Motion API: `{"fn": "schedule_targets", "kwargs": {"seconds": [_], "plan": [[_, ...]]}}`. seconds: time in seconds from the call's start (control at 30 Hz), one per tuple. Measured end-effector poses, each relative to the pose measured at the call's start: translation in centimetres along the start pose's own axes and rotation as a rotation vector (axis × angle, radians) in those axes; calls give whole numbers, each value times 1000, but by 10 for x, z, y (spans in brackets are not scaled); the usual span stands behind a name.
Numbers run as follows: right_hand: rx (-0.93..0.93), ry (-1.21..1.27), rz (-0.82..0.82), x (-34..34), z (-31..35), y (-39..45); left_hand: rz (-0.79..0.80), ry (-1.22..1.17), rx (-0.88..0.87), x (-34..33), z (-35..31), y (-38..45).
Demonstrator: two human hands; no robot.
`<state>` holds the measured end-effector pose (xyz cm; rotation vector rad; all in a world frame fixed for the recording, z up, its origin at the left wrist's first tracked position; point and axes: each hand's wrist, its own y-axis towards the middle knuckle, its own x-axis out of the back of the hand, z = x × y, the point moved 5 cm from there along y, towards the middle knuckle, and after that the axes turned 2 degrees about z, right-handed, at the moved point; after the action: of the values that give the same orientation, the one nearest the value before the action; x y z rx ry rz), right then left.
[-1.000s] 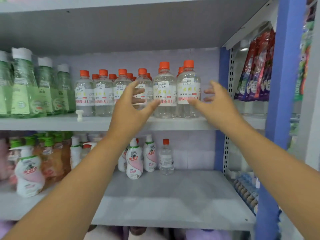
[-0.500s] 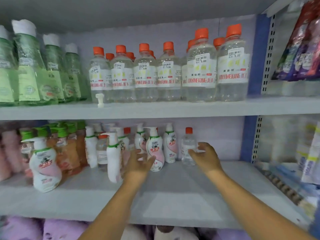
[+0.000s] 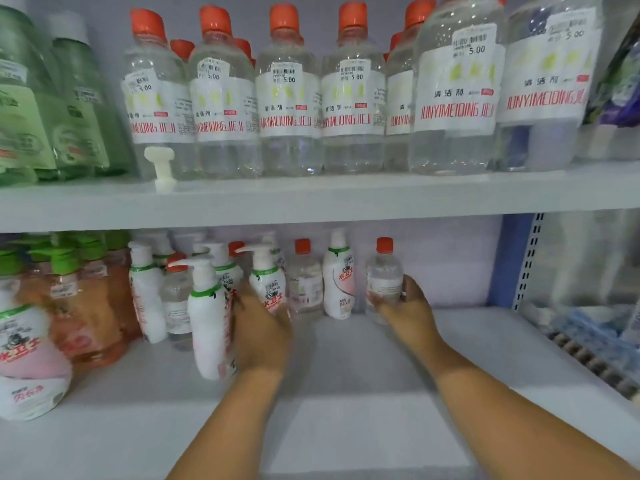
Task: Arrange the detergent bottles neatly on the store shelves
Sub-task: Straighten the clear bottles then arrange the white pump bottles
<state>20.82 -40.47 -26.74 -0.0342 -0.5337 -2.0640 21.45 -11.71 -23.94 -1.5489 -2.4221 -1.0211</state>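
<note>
Right hand (image 3: 410,308) grips small clear orange-capped bottle (image 3: 384,275) on lower shelf (image 3: 363,410); left hand (image 3: 261,332) wraps white pump bottle (image 3: 268,282) (fingers partly hidden).

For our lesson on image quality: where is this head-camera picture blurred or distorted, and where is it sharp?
Head view: the pink-and-white bottle at the left edge and the packets lower right are smeared; the upper shelf edge bows from the wide lens; price stickers on the orange-capped bottles read clearly.
</note>
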Motion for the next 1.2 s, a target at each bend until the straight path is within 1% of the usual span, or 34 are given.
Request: {"fn": "schedule_targets", "kwargs": {"seconds": [0.07, 0.13, 0.17, 0.23, 0.27, 0.3, 0.33, 0.37, 0.4, 0.53, 0.57, 0.67, 0.73, 0.8, 0.87, 1.03, 1.1, 1.17, 1.2], "plan": [[5, 36, 6, 0, -2, 0, -19, 54, 37, 3, 0, 0], [11, 45, 1, 1, -3, -1, -53, 36, 13, 4, -12, -9], [11, 42, -1, 1, -3, -1, -95, 41, -56, 6, -21, -15], [16, 31, -6, 2, -4, 0, -182, 65, -264, 7, -42, -24], [18, 34, -11, 2, -4, -1, -185, 50, -377, 6, -53, -25], [20, 39, -16, 2, -5, -1, -142, 14, -473, 0, -64, -25], [24, 41, -19, 2, -6, -1, -74, -31, -526, -7, -73, -22], [30, 40, -19, 2, -6, 0, -6, -76, -519, -16, -80, -16], [33, 39, -16, 3, -6, 1, 32, -107, -460, -25, -85, -6], [19, 33, -8, 3, -9, 4, 136, -149, -96, -54, -93, 39], [11, 31, -9, 3, -11, 5, 140, -141, -22, -59, -92, 49], [5, 25, -6, 1, -13, 7, 104, -78, 84, -69, -81, 64], [8, 30, -7, 1, -13, 7, 85, -84, 95, -69, -76, 64], [3, 25, 0, 3, -11, 5, 85, -82, 64, -62, -76, 59], [-2, 15, 22, 5, -6, 1, 91, -78, 6, -54, -78, 50], [18, -24, 114, 15, 9, -22, 96, -191, -108, -18, -84, 9], [13, -33, 173, 22, 17, -38, 105, -234, -48, -4, -82, -5], [-6, -49, 225, 30, 23, -58, 148, -280, 10, 7, -80, -17], [-13, -43, 243, 35, 26, -70, 164, -315, 9, 11, -79, -23]]}}
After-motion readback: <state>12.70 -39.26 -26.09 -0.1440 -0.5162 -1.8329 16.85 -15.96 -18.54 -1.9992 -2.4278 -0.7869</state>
